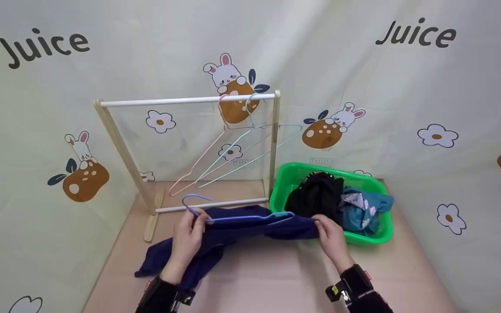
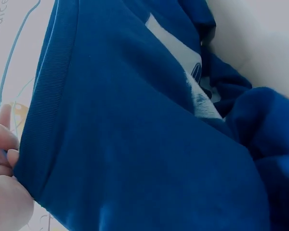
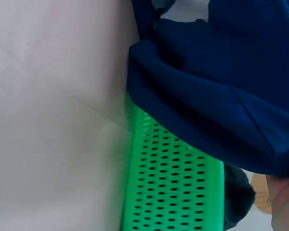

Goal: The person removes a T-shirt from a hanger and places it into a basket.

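A dark blue garment (image 1: 233,232) lies stretched across the pink table, with a purple wire hanger (image 1: 215,213) along its top edge. My left hand (image 1: 188,237) grips the hanger's neck together with the garment's left part. My right hand (image 1: 329,230) pinches the garment's right end beside the green basket (image 1: 376,237). The left wrist view is filled with the blue cloth (image 2: 144,144), with my fingers (image 2: 2,144) at its ribbed hem. In the right wrist view the cloth (image 3: 221,96) hangs over the basket wall (image 3: 173,187).
A wooden rack (image 1: 181,101) with a white rod stands behind, holding pink, green and blue wire hangers (image 1: 228,148). The basket contains a black garment (image 1: 315,193) and a teal one (image 1: 361,211). A patterned cloth backdrop (image 1: 407,108) surrounds the table.
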Demonstrator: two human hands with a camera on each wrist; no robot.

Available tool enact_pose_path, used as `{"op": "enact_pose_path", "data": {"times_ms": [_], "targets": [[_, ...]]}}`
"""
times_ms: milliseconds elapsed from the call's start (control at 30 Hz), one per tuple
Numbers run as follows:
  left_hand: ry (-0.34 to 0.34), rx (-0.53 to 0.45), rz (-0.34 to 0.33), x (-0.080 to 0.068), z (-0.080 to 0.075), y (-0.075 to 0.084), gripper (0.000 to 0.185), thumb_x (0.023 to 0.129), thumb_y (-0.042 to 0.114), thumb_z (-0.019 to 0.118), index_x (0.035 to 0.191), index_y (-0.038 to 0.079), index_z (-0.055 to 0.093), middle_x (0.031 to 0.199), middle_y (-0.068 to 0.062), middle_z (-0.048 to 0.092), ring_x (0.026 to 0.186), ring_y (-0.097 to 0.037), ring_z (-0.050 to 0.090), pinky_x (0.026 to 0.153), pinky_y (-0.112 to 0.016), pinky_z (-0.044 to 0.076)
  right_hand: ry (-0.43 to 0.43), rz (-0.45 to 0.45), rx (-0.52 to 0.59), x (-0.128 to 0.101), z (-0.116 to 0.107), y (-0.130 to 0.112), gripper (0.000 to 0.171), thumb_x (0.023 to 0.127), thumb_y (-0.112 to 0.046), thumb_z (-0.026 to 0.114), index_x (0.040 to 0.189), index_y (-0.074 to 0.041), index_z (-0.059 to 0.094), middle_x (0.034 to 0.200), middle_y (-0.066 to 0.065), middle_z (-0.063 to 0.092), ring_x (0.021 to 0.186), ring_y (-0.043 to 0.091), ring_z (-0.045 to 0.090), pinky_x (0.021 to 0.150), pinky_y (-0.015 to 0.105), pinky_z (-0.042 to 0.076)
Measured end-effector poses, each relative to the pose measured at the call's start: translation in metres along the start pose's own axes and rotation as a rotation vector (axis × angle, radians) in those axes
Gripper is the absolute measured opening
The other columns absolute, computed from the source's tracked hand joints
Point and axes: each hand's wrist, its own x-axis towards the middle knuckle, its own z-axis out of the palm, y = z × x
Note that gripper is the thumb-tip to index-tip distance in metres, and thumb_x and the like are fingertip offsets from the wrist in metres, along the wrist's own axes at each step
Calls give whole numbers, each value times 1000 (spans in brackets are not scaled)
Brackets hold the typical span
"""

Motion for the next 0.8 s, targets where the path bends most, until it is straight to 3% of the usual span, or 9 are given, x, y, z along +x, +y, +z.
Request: {"op": "enact_pose_path", "data": {"times_ms": [200,333,433,500,633,800], "targets": [[41,-18,-63,0,10,1,7,92,-14,57,88,-9,59,64,-17,59,53,-20,51,52,-17,39,-73,95,-22,-6,9,1,11,93,2,64,97,-6,69,93,6,71,88,26,68,77,42,52],[7,23,-28,1,22,1,5,91,-7,65,90,-2,63,69,-8,64,56,-15,55,54,-18,43,-172,138,34,-4,13,-4,10,95,-4,64,103,-7,70,99,5,70,92,24,68,80,42,53],[-20,41,23,2,31,-1,4,91,-3,67,91,0,64,73,-4,66,58,-13,58,55,-20,46,-235,149,94,-1,14,-9,21,95,-9,66,116,-5,66,109,7,69,101,25,67,86,43,52],[-29,48,52,2,36,-2,3,91,0,68,90,0,65,74,-3,66,58,-11,58,55,-21,47,-255,134,146,2,13,-14,33,95,-10,68,126,-3,61,118,10,67,108,27,65,90,43,51],[-54,55,82,0,43,-3,10,95,7,66,90,-1,64,74,-2,63,59,-8,56,55,-19,46,-232,12,187,7,12,-22,51,90,-7,73,137,-1,53,128,12,63,118,28,59,94,41,49],[-84,74,108,-1,51,-2,16,98,15,63,89,2,64,74,1,62,60,-7,55,56,-18,45,-209,-141,110,12,14,-30,50,87,-6,75,135,-5,58,127,4,64,116,24,59,93,38,48]]}}
